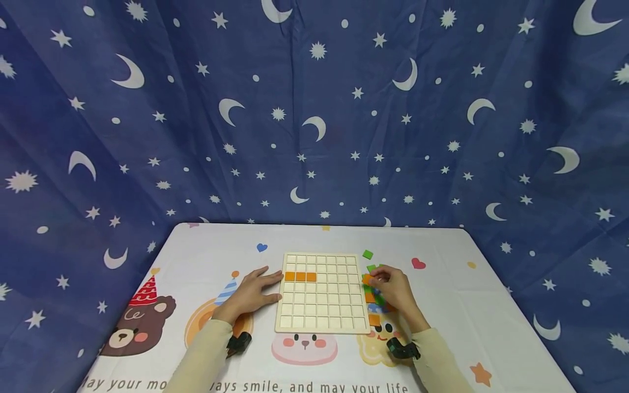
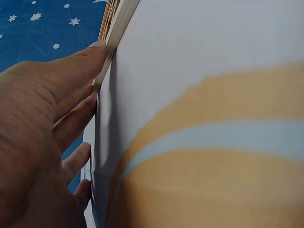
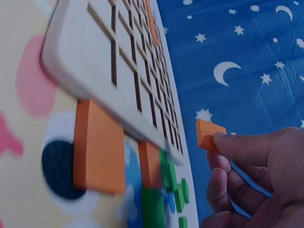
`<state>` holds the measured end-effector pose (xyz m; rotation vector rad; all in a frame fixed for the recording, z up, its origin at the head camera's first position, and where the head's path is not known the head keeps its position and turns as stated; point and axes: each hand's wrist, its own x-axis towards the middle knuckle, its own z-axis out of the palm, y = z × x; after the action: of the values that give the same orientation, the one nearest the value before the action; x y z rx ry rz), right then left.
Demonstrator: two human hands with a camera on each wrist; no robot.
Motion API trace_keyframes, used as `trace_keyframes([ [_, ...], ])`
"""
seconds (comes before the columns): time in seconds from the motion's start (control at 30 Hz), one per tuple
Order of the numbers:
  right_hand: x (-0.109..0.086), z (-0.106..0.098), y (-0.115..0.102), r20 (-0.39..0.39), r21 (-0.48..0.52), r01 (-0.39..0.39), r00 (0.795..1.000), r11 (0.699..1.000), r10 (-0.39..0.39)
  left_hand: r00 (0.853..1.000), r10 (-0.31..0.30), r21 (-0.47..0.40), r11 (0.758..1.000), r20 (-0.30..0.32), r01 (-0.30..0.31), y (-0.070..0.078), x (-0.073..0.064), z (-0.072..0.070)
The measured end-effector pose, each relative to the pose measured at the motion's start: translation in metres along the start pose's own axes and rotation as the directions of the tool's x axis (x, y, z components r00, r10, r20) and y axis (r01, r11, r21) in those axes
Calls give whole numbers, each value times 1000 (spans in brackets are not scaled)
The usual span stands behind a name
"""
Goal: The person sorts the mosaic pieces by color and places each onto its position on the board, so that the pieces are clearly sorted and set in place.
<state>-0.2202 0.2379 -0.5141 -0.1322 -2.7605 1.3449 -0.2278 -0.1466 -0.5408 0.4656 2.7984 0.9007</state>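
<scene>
Backdrop: dark blue cloth, white moons, stars, dots; behind and both sides of table
Table: white printed top; cartoon bear by left edge, lettering toward near side
Board: pale square grid, between table's left and right edges, set back from far edge
Sleeves: cream, both arms, dark device at each wrist
Left hand: released, fingers extended and spread; fingertips and thumb touch board's left edge
Right hand: grasping, thumb and finger pinch one tile; other fingers bent; by board's right edge, over loose tiles
Loose tiles: orange, green, blue cluster along board's right edge, partly under right hand, some hidden
Placed tiles: three orange, side by side, third row from board's far edge, starting at left edge
Held tile: orange, raised clear of board, tilted in right wrist view
Lone tile: green, just beside board's far right corner
</scene>
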Motion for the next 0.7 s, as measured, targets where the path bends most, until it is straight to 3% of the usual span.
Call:
trace_keyframes([
  [0.37, 8, 28, -21, 57, 59, 67, 996, 996, -70, 1000, 4, 9, 1000, -8, -4, -1, 1, 1],
  [0.7, 14, 52, -37, 102, 137, 59, 992, 989, -73, 1000, 4, 2, 1000, -6, -4, 1, 2, 3],
])
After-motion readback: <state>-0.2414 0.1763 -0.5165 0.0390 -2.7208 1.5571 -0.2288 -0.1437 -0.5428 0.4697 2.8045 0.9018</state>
